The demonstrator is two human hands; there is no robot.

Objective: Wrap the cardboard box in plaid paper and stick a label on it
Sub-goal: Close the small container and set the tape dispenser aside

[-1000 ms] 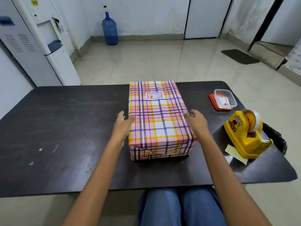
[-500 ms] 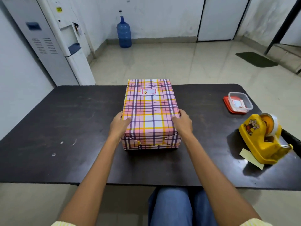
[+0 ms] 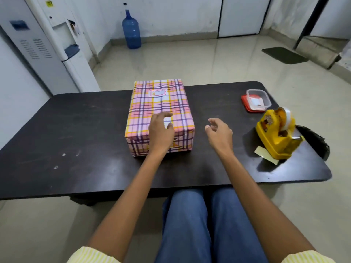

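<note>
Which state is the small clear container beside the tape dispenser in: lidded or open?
Open. The clear container sits on top of its red lid, with a white card visible inside.

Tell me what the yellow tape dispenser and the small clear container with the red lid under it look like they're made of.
The yellow tape dispenser looks like moulded plastic: thick rounded body, even colour, soft sheen. Its roll appears to be clear glossy tape. The small clear container seems thin rigid plastic, see-through with rounded corners. The red lid beneath it looks like matching opaque plastic, though that is less certain.
</note>
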